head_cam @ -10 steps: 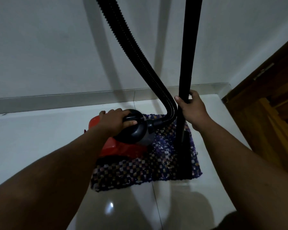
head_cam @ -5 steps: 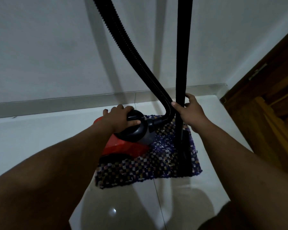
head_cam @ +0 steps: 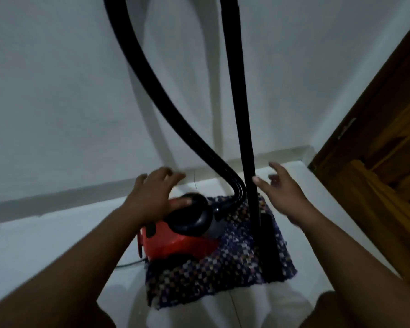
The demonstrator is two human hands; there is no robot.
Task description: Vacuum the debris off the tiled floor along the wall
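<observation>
our left hand lies fingers spread over the black domed top of the red vacuum cleaner, the thumb touching the dome but nothing gripped. our right hand is open too, fingers splayed just beside the black wand, thumb tip close to it; we cannot tell whether it touches. the canister sits half on a checkered woven mat near the wall, on the pale tiled floor, with a wooden door to the right. the ribbed hose loops up out of view from the canister's front, and the wand stands upright with its floor head on the mat. we judge the canister to be the heavy, rigid part, best lifted by the handle across its dome. the wand looks stiff and light but smooth, so a full wrap around the tube would steer it best. the hose is limp and springy and would drag the canister if pulled. no debris is clear in this dim light.
</observation>
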